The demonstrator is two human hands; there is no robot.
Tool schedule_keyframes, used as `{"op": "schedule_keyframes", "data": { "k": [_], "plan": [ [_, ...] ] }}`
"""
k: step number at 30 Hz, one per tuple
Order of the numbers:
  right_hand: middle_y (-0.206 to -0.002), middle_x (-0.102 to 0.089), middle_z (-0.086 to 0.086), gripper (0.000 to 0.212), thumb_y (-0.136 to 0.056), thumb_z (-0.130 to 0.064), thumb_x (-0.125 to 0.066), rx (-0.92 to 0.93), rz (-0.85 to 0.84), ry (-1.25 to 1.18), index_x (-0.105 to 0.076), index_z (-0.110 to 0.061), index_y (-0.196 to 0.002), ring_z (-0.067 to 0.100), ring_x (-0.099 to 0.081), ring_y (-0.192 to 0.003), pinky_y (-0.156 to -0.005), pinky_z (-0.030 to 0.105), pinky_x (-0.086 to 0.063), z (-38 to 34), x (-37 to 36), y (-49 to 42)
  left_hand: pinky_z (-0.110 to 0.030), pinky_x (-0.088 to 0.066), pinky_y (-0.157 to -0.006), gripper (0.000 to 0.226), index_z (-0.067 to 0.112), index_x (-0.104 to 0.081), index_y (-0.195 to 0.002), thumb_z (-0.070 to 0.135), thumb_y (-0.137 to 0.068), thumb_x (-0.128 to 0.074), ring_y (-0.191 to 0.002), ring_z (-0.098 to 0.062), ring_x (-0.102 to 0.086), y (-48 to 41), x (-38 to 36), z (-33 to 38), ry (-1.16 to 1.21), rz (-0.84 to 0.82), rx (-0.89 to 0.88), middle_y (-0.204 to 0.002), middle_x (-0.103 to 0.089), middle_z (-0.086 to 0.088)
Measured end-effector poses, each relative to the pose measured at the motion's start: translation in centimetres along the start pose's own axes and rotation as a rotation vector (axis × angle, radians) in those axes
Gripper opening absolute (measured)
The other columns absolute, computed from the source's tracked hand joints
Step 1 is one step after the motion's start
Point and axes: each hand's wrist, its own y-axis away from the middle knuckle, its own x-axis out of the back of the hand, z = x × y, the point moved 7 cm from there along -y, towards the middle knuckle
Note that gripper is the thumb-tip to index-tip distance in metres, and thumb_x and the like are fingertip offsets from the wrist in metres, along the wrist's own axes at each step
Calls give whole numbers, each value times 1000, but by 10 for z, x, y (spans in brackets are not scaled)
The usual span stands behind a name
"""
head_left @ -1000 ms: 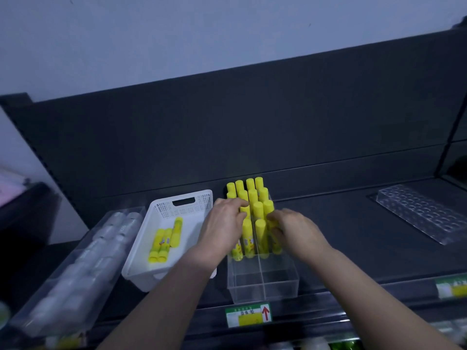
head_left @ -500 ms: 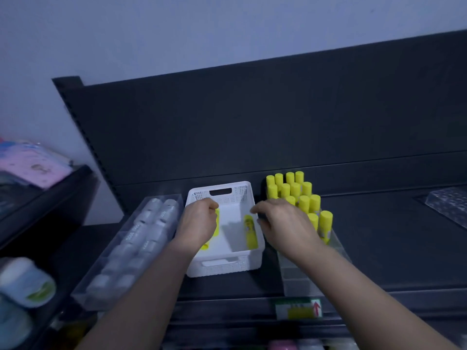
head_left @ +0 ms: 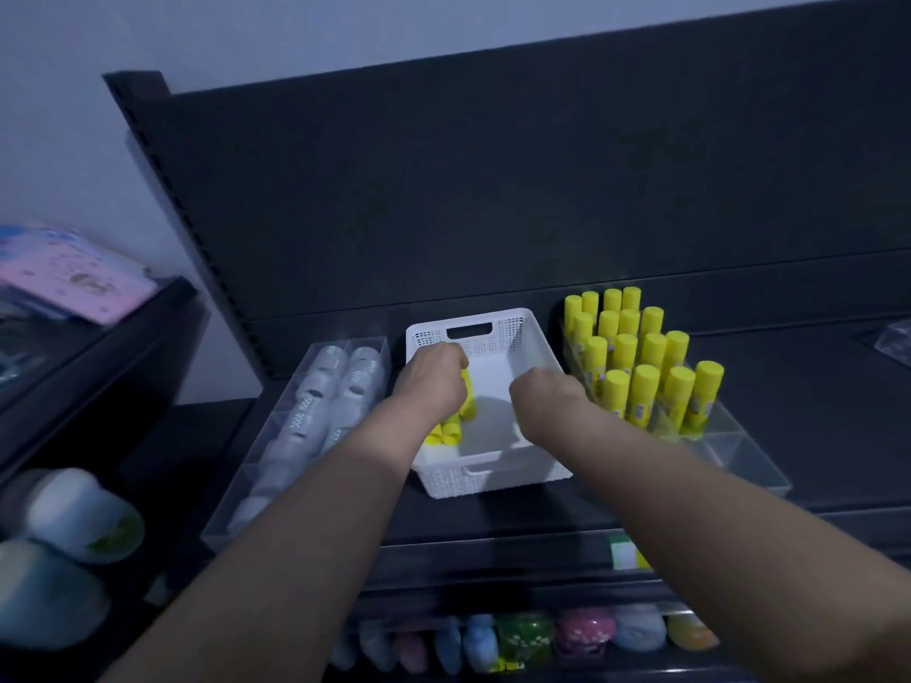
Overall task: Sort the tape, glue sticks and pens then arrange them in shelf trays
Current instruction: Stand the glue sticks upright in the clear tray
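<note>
A white perforated basket [head_left: 493,478] stands on the dark shelf, and both my hands reach into it. My left hand [head_left: 434,382] curls its fingers round yellow glue sticks [head_left: 451,431] lying at the basket's left side. My right hand [head_left: 547,401] is curled low at the basket's right side, and what lies under its fingers is hidden. Right of the basket, several yellow glue sticks [head_left: 641,367] stand upright in a clear divided tray [head_left: 739,460]. Left of it, a long clear tray [head_left: 236,510] holds rolls of tape [head_left: 315,411].
The shelf's dark back panel rises just behind the trays. A clear tray [head_left: 894,342] shows at the far right edge. Colourful round items [head_left: 522,633] fill the shelf below, and pink packs [head_left: 74,278] lie on the left-hand unit. A price label [head_left: 623,552] sits on the shelf's front edge.
Both hands left the upright glue sticks in the clear tray and moved left into the white basket. The loose stick at the basket's right side is now covered by my right hand.
</note>
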Motion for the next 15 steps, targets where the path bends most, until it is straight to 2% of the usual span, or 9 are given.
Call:
{"op": "schedule_keyframes", "data": {
  "k": [4,8,10,13,15],
  "plan": [
    [-135,-48,14,44,-91,-13,-56,-70,-112,-77,-43,-2,-132,31,-51,-123,-95,38,-45,4,-21,-10,-30,-48,-89,36,20,-61,-122,9,-88,-56,-115,-26,-56,-1,5,-16,-2,-9,14,-125,-60,-5],
    [-128,-54,10,63,-78,-28,-74,-161,-48,-203,-42,-6,-127,29,-54,-119,-91,35,-47,9,-24,-18,-29,-46,-87,37,21,-61,-122,8,-88,-54,-116,-24,-55,-4,12,-22,-18,0,-3,-125,-60,-4],
    [-123,-56,10,56,-80,-28,-70,-175,-19,-216,-42,-7,-124,31,-56,-115,-90,36,-49,6,-24,-20,-30,-47,-88,37,19,-61,-122,6,-88,-52,-116,-25,-55,-6,14,-15,-11,-5,-44,-125,-61,-6],
    [-125,-56,13,36,-88,-12,-50,-193,33,-211,-43,-8,-123,32,-55,-117,-93,38,-48,6,-22,-21,-32,-48,-88,38,19,-61,-121,5,-87,-50,-115,-26,-54,-8,15,-3,-19,-4,-108,-124,-60,-6],
    [-125,-56,13,32,-89,-11,-47,-199,62,-220,-44,-7,-121,31,-55,-116,-91,35,-46,6,-17,-19,-34,-50,-86,37,16,-62,-116,1,-85,-48,-113,-27,-55,-11,15,2,-54,-8,-131,-121,-61,-6]
  ]
}}
